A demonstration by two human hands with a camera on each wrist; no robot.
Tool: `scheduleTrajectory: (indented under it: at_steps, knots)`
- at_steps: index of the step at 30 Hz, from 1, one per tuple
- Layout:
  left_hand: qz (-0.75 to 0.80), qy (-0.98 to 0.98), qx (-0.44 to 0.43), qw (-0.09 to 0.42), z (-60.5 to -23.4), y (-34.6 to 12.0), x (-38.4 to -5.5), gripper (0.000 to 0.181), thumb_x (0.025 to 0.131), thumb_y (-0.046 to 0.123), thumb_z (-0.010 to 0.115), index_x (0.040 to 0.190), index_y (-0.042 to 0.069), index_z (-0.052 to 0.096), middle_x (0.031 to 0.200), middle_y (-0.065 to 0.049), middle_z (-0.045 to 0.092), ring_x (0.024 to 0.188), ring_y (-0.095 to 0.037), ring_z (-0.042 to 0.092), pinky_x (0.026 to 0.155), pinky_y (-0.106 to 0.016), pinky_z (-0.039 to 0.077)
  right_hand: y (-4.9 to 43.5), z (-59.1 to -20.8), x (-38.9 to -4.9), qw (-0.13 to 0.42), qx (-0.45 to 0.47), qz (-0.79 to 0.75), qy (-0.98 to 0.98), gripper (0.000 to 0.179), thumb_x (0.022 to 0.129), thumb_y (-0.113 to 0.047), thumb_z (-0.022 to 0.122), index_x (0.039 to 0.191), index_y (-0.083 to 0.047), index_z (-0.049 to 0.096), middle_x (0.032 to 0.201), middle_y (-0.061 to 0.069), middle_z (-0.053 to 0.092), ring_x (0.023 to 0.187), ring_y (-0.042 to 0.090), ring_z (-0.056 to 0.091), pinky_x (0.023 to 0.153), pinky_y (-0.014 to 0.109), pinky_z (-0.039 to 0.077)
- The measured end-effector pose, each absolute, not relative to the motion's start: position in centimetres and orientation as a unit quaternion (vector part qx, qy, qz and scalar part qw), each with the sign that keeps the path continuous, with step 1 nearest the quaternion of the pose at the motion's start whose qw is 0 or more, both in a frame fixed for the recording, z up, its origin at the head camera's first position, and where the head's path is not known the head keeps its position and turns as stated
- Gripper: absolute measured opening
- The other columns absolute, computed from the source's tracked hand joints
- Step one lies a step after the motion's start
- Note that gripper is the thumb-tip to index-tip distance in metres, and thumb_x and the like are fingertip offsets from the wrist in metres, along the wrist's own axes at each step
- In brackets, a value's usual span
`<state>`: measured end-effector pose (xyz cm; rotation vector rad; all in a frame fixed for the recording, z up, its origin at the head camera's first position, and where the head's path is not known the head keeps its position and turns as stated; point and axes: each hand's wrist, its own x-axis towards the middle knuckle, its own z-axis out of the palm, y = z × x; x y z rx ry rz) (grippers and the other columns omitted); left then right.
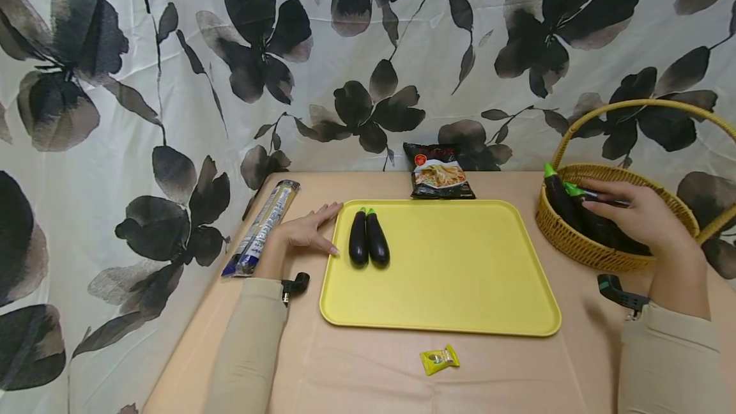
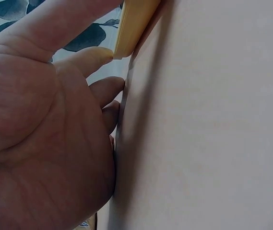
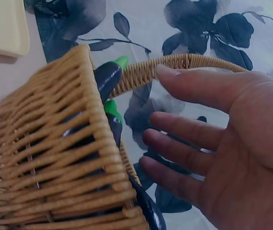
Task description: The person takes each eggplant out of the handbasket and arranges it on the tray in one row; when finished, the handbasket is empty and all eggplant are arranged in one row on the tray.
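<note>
See the left hand (image 1: 307, 232) resting open at the left edge of the yellow tray (image 1: 454, 273), with fingers spread and straight. See the right hand (image 1: 635, 206) over the wicker basket (image 1: 566, 245), open too, with loosely extended fingers well apart from the thumb in the right wrist view. Cannot tell from the head view about any touch on the eggplants in the basket (image 1: 560, 203), directly under that hand and partly hidden by it. Find two green-capped eggplants on the tray (image 1: 377, 241), side by side just right of the left hand.

Note the basket handle (image 1: 638, 103) arching beyond the right hand, and in the right wrist view the woven wall screening much of the contents. Note dark wrist cameras at the left cuff (image 1: 296, 283) and right cuff (image 1: 623, 292). Find a long blue-and-silver packet (image 1: 261, 229) just left of the left hand, a black food packet (image 1: 441, 173) between the hands and farther off, and a small yellow wrapped sweet (image 1: 439, 360) between them but nearer the body.

Can make out a red roundel and a noodle-like picture on the black packet. Cannot read any lettering on the packets or the sweet: too small.
</note>
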<state>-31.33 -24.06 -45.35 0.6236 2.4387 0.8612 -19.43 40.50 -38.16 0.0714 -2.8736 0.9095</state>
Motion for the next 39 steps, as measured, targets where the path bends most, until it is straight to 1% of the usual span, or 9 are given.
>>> scheduleTrajectory:
  at_steps: [3, 6, 11, 18, 22, 24, 29, 34, 39]
  knots:
    - [0.317, 0.889, 0.227, 0.239, -45.3, -24.0, -31.3, 0.13, 0.073, 0.043, 0.095, 0.169, 0.027, 0.01, 0.177, -0.004, -0.004, 0.161, -0.038, -0.016, 0.127, -0.066, -0.009, 40.7, -38.2, -19.3, 0.046, 0.019, 0.281, -0.958, 0.058, 0.105, -0.037, 0.063, 0.151, -0.003, 0.053, 0.133, 0.034, 0.058, 0.104, 0.012, 0.063, 0.071, 0.015, 0.05]
    - [0.322, 0.887, 0.227, 0.239, -45.3, -24.0, -31.2, 0.129, 0.073, 0.041, 0.095, 0.169, 0.027, 0.011, 0.177, -0.004, -0.004, 0.161, -0.039, -0.016, 0.127, -0.066, -0.01, 41.0, -38.2, -19.2, 0.022, 0.015, 0.265, -0.964, 0.057, 0.105, -0.035, 0.062, 0.15, -0.001, 0.053, 0.127, 0.034, 0.061, 0.107, 0.042, 0.061, 0.072, 0.026, 0.051]
    - [0.324, 0.886, 0.229, 0.24, -45.3, -24.0, -31.3, 0.129, 0.073, 0.04, 0.095, 0.169, 0.026, 0.011, 0.177, -0.005, -0.004, 0.161, -0.039, -0.016, 0.126, -0.067, -0.009, 41.7, -38.5, -19.2, -0.011, 0.022, 0.249, -0.968, 0.056, 0.106, -0.034, 0.062, 0.151, -0.002, 0.053, 0.117, 0.025, 0.065, 0.089, 0.025, 0.055, 0.067, 0.025, 0.043]
    - [0.321, 0.887, 0.229, 0.241, -45.2, -24.0, -31.4, 0.13, 0.072, 0.042, 0.095, 0.169, 0.026, 0.011, 0.177, -0.005, -0.004, 0.161, -0.036, -0.015, 0.127, -0.065, -0.01, 42.4, -39.2, -19.4, -0.03, 0.019, 0.247, -0.968, 0.053, 0.108, -0.029, 0.058, 0.152, 0.0, 0.05, 0.126, 0.034, 0.064, 0.09, 0.018, 0.058, 0.066, 0.026, 0.044]
    - [0.319, 0.888, 0.23, 0.24, -45.1, -24.0, -31.4, 0.131, 0.071, 0.044, 0.095, 0.169, 0.026, 0.01, 0.177, -0.004, -0.003, 0.162, -0.033, -0.014, 0.128, -0.062, -0.01, 42.7, -39.2, -19.6, -0.033, 0.02, 0.251, -0.967, 0.05, 0.109, -0.026, 0.056, 0.151, 0.0, 0.051, 0.132, 0.035, 0.064, 0.087, -0.006, 0.052, 0.067, 0.02, 0.044]
    - [0.319, 0.888, 0.229, 0.24, -45.1, -24.0, -31.3, 0.131, 0.071, 0.045, 0.095, 0.169, 0.027, 0.011, 0.177, -0.003, -0.003, 0.162, -0.032, -0.014, 0.129, -0.062, -0.01, 42.7, -39.2, -19.6, -0.038, 0.023, 0.25, -0.967, 0.049, 0.109, -0.026, 0.056, 0.151, 0.0, 0.051, 0.134, 0.035, 0.063, 0.086, -0.011, 0.05, 0.068, 0.019, 0.044]
    - [0.318, 0.888, 0.23, 0.24, -45.0, -24.0, -31.3, 0.13, 0.071, 0.045, 0.095, 0.169, 0.027, 0.011, 0.177, -0.003, -0.003, 0.162, -0.032, -0.014, 0.129, -0.062, -0.01, 42.9, -39.6, -19.7, -0.042, 0.024, 0.241, -0.969, 0.047, 0.108, -0.022, 0.058, 0.148, 0.002, 0.055, 0.134, 0.034, 0.063, 0.087, 0.0, 0.055, 0.068, 0.02, 0.043]
    - [0.321, 0.886, 0.228, 0.243, -44.9, -24.0, -31.4, 0.131, 0.072, 0.043, 0.095, 0.169, 0.027, 0.01, 0.177, -0.003, -0.004, 0.162, -0.034, -0.015, 0.127, -0.064, -0.01, 43.0, -39.8, -19.8, -0.044, 0.039, 0.243, -0.968, 0.045, 0.105, -0.014, 0.062, 0.145, 0.004, 0.056, 0.128, 0.033, 0.068, 0.086, -0.016, 0.052, 0.069, 0.013, 0.047]
    - [0.322, 0.887, 0.224, 0.244, -45.1, -24.0, -31.4, 0.131, 0.071, 0.045, 0.095, 0.169, 0.028, 0.011, 0.177, -0.002, -0.003, 0.162, -0.034, -0.015, 0.128, -0.064, -0.01, 42.8, -40.1, -19.9, -0.052, 0.042, 0.233, -0.97, 0.045, 0.102, -0.012, 0.063, 0.145, 0.003, 0.057, 0.133, 0.038, 0.061, 0.083, 0.007, 0.056, 0.07, 0.025, 0.046]
